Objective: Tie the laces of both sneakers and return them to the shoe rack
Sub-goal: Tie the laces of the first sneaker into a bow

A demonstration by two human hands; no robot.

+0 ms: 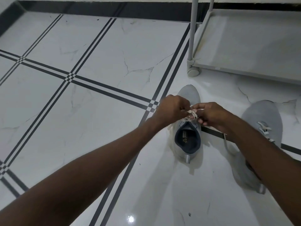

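Note:
Two light grey sneakers stand on the tiled floor. The left sneaker points away from me, its dark opening facing up. Over its tongue, my left hand and my right hand both pinch its white laces, which form small loops between my fingers. The right sneaker lies further right, partly hidden by my right forearm; its white laces look loose, and one end trails on the floor. The shoe rack is a pale grey shelf unit at the upper right.
The rack stands on a small caster wheel with an upright post just beyond the left sneaker's toe. A dark skirting band runs along the far wall. White tiles with black stripes spread to the left.

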